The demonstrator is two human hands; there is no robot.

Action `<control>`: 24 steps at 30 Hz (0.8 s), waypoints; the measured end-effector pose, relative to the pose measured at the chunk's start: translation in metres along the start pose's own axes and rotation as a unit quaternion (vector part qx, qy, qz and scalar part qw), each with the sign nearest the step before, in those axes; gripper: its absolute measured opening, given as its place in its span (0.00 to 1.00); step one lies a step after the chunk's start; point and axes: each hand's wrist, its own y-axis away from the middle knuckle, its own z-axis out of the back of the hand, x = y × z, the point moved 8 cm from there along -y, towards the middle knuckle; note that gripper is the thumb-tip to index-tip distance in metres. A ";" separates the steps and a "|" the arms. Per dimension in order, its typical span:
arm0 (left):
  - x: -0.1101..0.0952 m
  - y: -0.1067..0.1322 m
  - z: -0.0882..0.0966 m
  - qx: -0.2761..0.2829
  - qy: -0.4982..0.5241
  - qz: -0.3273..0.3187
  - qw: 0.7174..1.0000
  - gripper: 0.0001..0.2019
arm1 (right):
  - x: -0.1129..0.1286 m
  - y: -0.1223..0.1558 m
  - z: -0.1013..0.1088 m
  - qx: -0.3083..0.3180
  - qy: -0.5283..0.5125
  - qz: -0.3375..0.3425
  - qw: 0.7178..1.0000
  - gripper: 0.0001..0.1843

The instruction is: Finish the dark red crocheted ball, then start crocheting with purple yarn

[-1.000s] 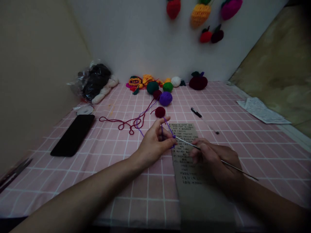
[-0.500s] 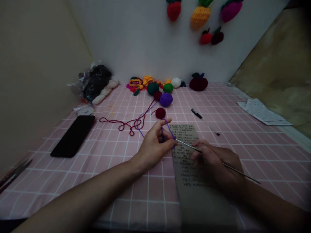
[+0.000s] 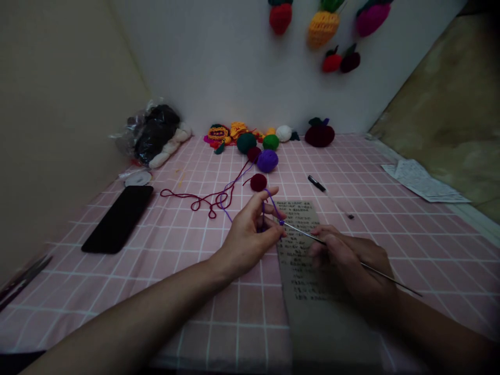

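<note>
My left hand [image 3: 248, 237] pinches a strand of purple yarn [image 3: 270, 200], which loops over its raised forefinger and trails back to a purple yarn ball [image 3: 267, 160]. My right hand [image 3: 347, 258] is closed around a thin metal crochet hook [image 3: 304, 234], whose tip meets the yarn at my left fingertips. Both hands hover over a brown sheet with handwritten lines [image 3: 302, 250] lying on the pink checked tablecloth [image 3: 175, 245].
A dark red yarn strand [image 3: 199, 199] and small red ball [image 3: 258, 182] lie ahead. A black phone [image 3: 117, 217], a pen [image 3: 318, 185], papers [image 3: 424, 181], scissors [image 3: 21, 278], a bag of yarn [image 3: 156, 133] and several crochet pieces [image 3: 250, 136] surround them. Crochet fruits [image 3: 323, 26] hang on the wall.
My left forefinger has lifted slightly with the purple loop, and the hook tip has shifted a little at my fingertips. Nothing else has moved.
</note>
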 end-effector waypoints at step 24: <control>0.003 0.000 0.001 -0.022 0.007 0.017 1.000 0.33 | -0.002 0.001 -0.001 0.009 0.020 -0.002 1.000 0.18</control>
